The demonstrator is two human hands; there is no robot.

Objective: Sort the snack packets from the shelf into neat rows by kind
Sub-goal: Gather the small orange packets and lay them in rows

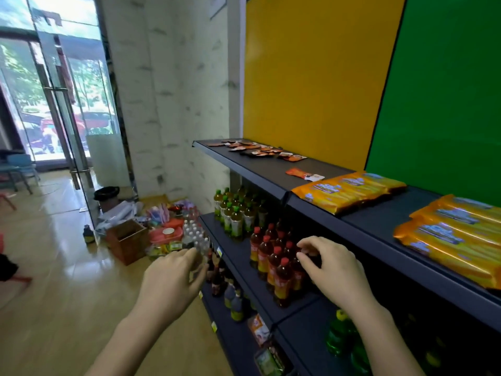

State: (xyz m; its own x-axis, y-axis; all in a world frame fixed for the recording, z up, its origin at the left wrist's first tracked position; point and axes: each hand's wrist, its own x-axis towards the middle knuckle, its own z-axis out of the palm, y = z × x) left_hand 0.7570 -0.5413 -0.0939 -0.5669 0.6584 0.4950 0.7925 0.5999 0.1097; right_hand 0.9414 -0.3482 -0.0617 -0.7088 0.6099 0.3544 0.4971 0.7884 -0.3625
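Several small orange and dark snack packets (pixel 254 148) lie scattered at the far left end of the dark top shelf (pixel 260 169). One orange-and-white packet (pixel 304 174) lies alone nearer to me. Large orange biscuit packs (pixel 349 189) sit in a row to its right, with more large orange packs (pixel 455 234) at the far right. My left hand (pixel 173 280) hovers in front of the shelving, fingers apart and holding nothing. My right hand (pixel 329 264) is raised below the top shelf edge with fingers curled; nothing shows in it.
The middle shelf holds green-capped tea bottles (pixel 235 213) and red-capped bottles (pixel 273 256). Lower shelves carry more bottles and packets. On the floor to the left stand a cardboard box (pixel 127 240), water bottles (pixel 193 234) and mixed goods. A glass door (pixel 59 104) stands far left.
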